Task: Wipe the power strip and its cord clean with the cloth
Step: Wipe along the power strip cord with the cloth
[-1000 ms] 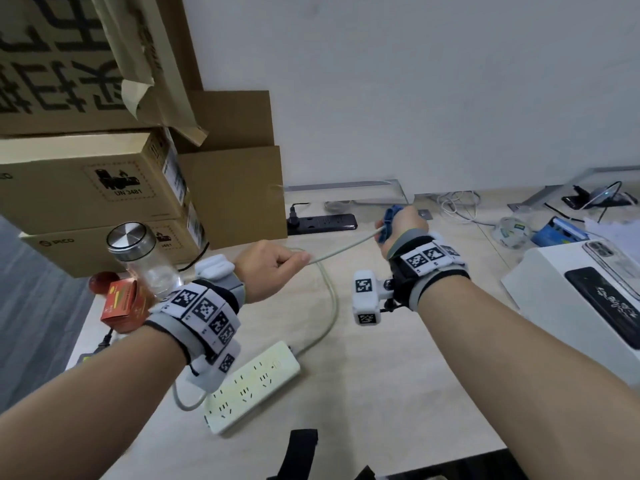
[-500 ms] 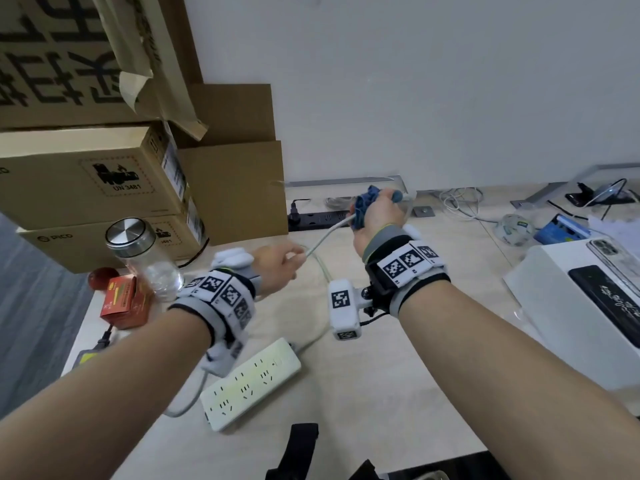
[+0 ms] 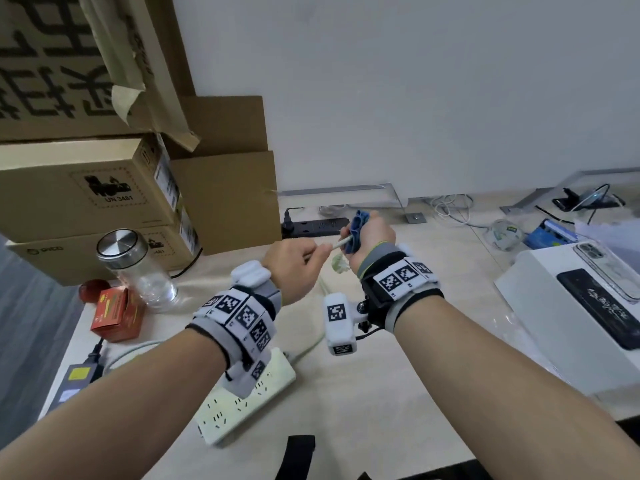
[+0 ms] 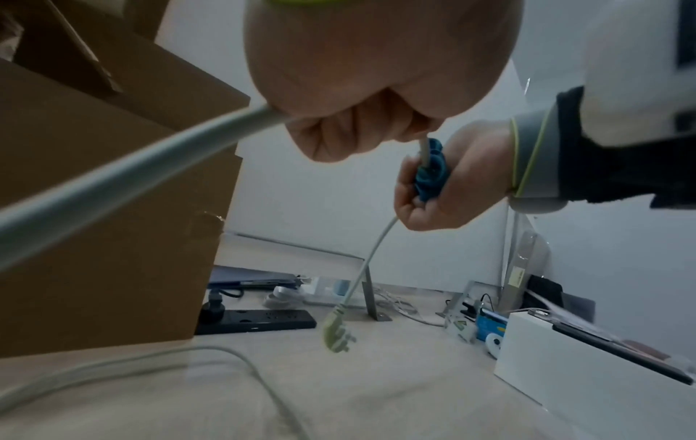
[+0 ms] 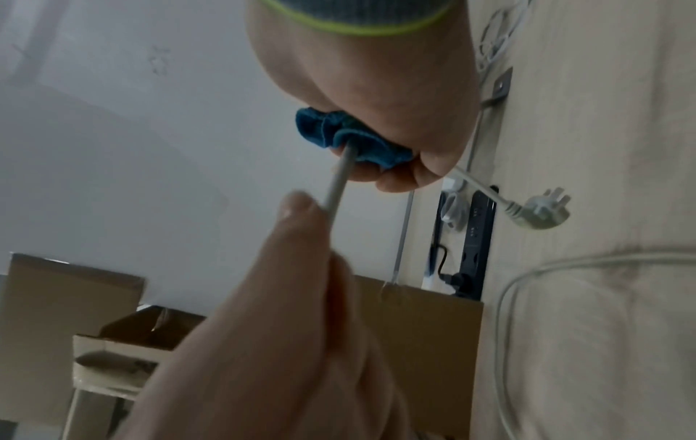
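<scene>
The cord (image 4: 113, 175) runs taut through the curled fingers of the left hand (image 3: 294, 268) and into the blue cloth (image 5: 350, 143), which the right hand (image 3: 372, 233) clamps around it. Both hands are close together above the table (image 3: 398, 393). Below the right hand the plug (image 4: 336, 330) dangles free. The strip (image 3: 242, 407) lies on the table under the left wrist.

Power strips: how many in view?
2. A white strip lies on the desk at the near edge, partly under the left wrist. A black strip lies at the back by the wall, beside the boxes. More may be hidden.
</scene>
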### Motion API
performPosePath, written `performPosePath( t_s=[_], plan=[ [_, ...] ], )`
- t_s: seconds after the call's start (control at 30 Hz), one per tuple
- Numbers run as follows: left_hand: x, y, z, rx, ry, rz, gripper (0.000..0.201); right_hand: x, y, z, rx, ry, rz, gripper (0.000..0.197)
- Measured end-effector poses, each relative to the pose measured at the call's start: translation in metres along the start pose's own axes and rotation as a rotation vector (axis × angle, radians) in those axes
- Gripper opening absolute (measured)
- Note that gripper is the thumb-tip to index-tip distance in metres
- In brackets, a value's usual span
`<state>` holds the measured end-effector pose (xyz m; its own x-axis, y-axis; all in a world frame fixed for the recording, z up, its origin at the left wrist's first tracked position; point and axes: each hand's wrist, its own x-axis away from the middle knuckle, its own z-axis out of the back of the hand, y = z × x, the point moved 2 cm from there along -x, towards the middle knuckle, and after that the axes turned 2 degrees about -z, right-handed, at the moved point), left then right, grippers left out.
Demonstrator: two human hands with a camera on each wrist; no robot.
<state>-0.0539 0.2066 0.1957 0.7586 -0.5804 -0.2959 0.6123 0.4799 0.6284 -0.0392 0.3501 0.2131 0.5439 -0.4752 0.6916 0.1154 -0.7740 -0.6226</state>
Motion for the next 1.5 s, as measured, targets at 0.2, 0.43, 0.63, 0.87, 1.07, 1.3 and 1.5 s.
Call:
performPosePath(
  t_s=[0.2,0.43,0.63,0.87,1.07,1.3,1.5],
  plan=[
    [0.018,-0.03,0.007,-0.018,-0.088,-0.153,0.055,-0.008,-0.019,0.011,0.019,0.033,0.051,0.033],
    [0.046,-0.073,-0.003,-0.237,-0.387,-0.191,0.051,-0.025,-0.03,0.025,0.079,0.087,0.107,0.029],
    [0.049,-0.047,-0.031,0.045,-0.657,0.245,0.019,-0.008,-0.005,0.017,0.3,-0.068,0.25,0.035],
    [0.019,0.0,-0.039,0.76,-0.039,0.614,0.04,0.0,0.037,0.024,0.639,-0.198,0.404,0.038],
    [0.04,-0.011,-0.053,0.329,0.055,0.383,0.036,-0.01,0.061,0.039,0.659,-0.109,0.258,0.035],
    [0.067,-0.024,-0.037,0.036,-0.236,0.091,0.036,-0.024,0.044,0.055,0.572,-0.002,0.226,0.037],
    [0.073,-0.021,-0.037,0.32,-0.536,0.369,0.028,-0.013,0.063,0.051,0.716,-0.313,0.275,0.042]
  ],
)
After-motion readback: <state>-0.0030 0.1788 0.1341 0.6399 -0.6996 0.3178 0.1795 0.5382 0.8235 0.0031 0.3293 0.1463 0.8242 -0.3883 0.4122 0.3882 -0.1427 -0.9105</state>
